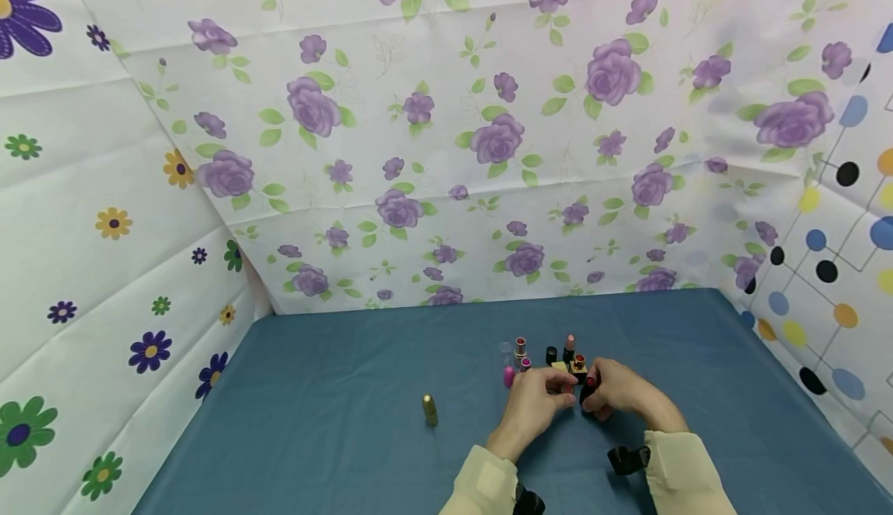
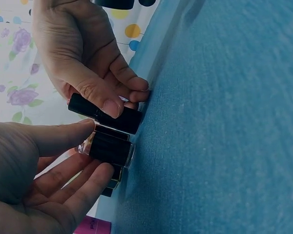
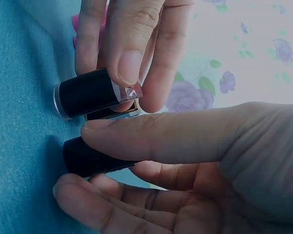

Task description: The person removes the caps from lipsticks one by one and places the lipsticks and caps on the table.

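My left hand (image 1: 536,400) pinches a black lipstick tube with a clear top (image 3: 88,92) between thumb and fingers. Right beside it, my right hand (image 1: 617,391) grips a plain black lipstick (image 2: 105,113), which stands upright on the cloth with a dark red tip in the head view. Both tubes stand side by side, their bases at the cloth. Just behind the hands is a black-and-gold lipstick (image 1: 578,368) with a red tip. Part of the group behind is hidden by my left fingers.
Other lipsticks stand behind: a nude-pink one (image 1: 569,346), a silver-and-gold one (image 1: 520,349), a short black cap (image 1: 551,355), a clear cap (image 1: 505,352) and a bright pink tube (image 1: 508,377). Left of the hands stands a gold tube (image 1: 429,411) on the blue cloth (image 1: 335,422). Patterned sheets enclose the table.
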